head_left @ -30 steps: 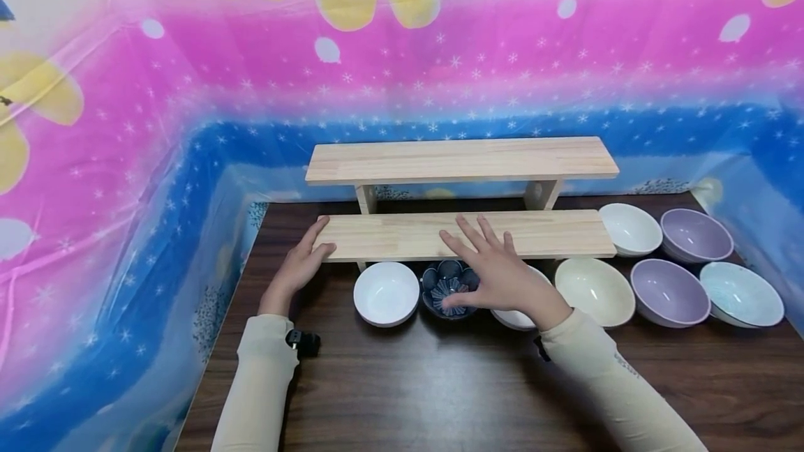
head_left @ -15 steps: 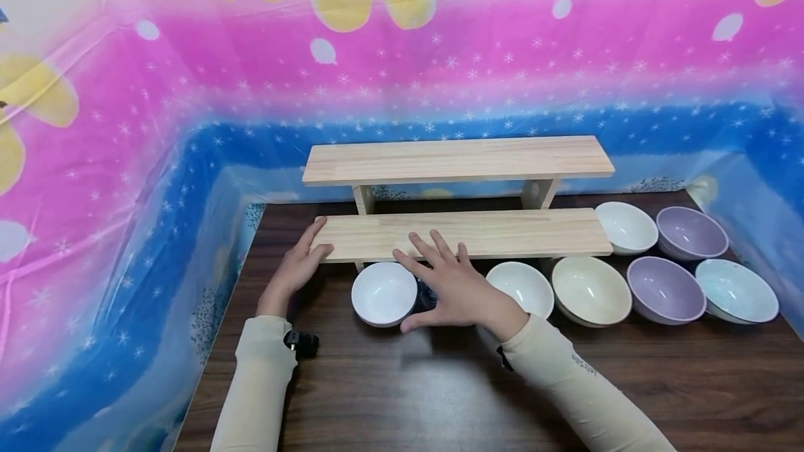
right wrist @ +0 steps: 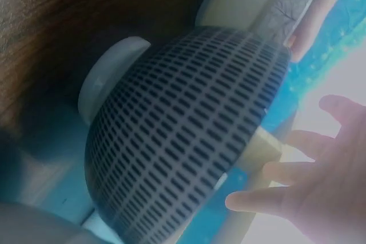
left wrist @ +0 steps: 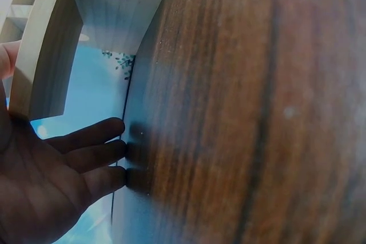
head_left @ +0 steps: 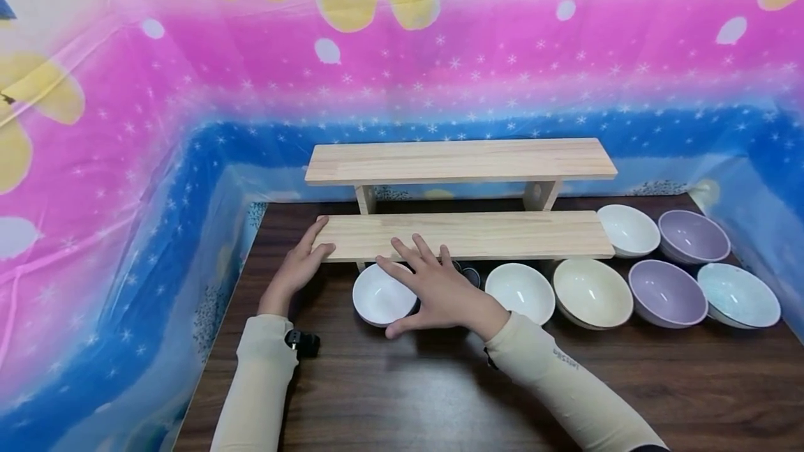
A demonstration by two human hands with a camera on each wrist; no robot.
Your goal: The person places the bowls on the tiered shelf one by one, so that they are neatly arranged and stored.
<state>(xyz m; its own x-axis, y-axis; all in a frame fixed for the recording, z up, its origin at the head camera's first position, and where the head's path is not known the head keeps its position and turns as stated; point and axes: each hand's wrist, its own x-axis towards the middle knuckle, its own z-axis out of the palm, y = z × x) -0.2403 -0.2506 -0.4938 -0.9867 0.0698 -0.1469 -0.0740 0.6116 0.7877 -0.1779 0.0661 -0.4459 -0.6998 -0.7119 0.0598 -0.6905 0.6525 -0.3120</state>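
Observation:
My left hand [head_left: 295,267] rests at the left end of the lower wooden shelf [head_left: 534,236]. Its thumb lies on the board, while three fingers reach straight down to the tabletop in the left wrist view. My right hand [head_left: 442,291] is spread, palm down, above the row of bowls. Under it sits a dark bowl [head_left: 472,276], mostly hidden, and its fingers overlap a white bowl [head_left: 377,295]. A bowl with dark dashes outside [right wrist: 177,118] fills the right wrist view, with my straight fingers beyond its rim. No bowl is held.
An upper wooden shelf [head_left: 458,159] stands behind the lower one. To the right are two more white bowls [head_left: 520,291] [head_left: 628,229], a cream bowl [head_left: 593,291], purple bowls [head_left: 667,291] and a pale blue bowl [head_left: 738,295]. A patterned cloth [head_left: 477,75] hangs behind the dark table [head_left: 408,403].
My right hand has moved left, from over the dark bowl's right side to partly over the leftmost white bowl. The left hand stays put at the shelf end.

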